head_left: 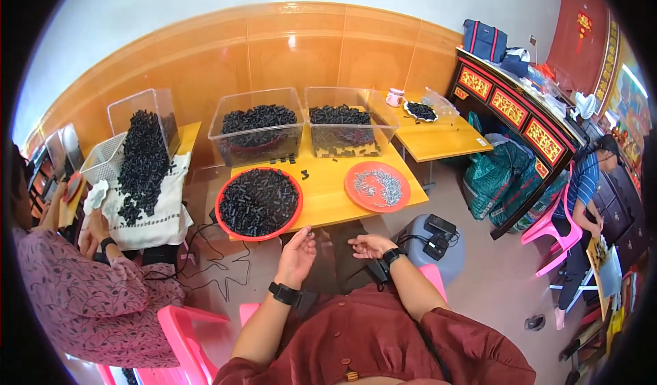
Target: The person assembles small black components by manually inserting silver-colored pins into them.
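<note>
My left hand (298, 253) is raised just below the front edge of the small yellow table (327, 190), fingers curled around a small dark piece near the fingertips. My right hand (369, 246) lies palm up beside it, fingers loosely curled; I cannot tell if anything lies in it. Both wrists wear black bands. On the table stand a red tray of black plastic pieces (259, 202) on the left and a red tray of small silver metal parts (377, 186) on the right.
Two clear bins of black pieces (259, 133) (345, 128) stand at the table's back. A person in a patterned top (89, 296) sits at left by a heap of black pieces on white cloth (142, 169). Another person sits on a pink chair (551, 231) at right. Pink chairs stand near me.
</note>
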Available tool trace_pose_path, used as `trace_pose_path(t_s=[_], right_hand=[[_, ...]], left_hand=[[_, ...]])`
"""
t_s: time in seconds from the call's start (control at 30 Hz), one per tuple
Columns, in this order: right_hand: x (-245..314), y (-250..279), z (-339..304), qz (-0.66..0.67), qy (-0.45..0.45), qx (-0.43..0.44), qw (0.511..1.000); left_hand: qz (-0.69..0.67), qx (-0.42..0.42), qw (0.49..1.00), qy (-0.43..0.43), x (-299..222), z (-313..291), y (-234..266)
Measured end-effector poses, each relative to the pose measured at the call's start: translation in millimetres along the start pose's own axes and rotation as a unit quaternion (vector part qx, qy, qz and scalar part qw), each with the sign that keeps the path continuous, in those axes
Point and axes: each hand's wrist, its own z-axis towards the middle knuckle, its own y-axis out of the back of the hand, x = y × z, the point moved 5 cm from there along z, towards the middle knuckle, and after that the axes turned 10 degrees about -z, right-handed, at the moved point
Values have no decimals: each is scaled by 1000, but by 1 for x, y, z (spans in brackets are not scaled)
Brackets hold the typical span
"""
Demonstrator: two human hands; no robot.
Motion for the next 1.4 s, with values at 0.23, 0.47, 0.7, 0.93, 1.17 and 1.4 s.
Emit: trace_pose_path(t_s=[0.23,0.47,0.7,0.93,1.17,1.4], right_hand=[[-4,5,14,-51,-12,-44,998],[-6,7,24,-98,-37,-68,992],[-8,7,31,-79,-31,-68,994],[-7,6,32,-71,-17,-77,994],[-8,5,27,-14,-16,-58,998],[-8,-6,25,34,-2,-4,999]], left_hand=[[-11,6,1000,5,-3,1,2],[-22,6,1000,13,-1,3,6],[-51,7,998,26,-1,3,6],[-59,1,998,22,-3,2,3],[-44,-3,999,21,-3,0,1],[-64,0,998,21,-5,-1,-3]])
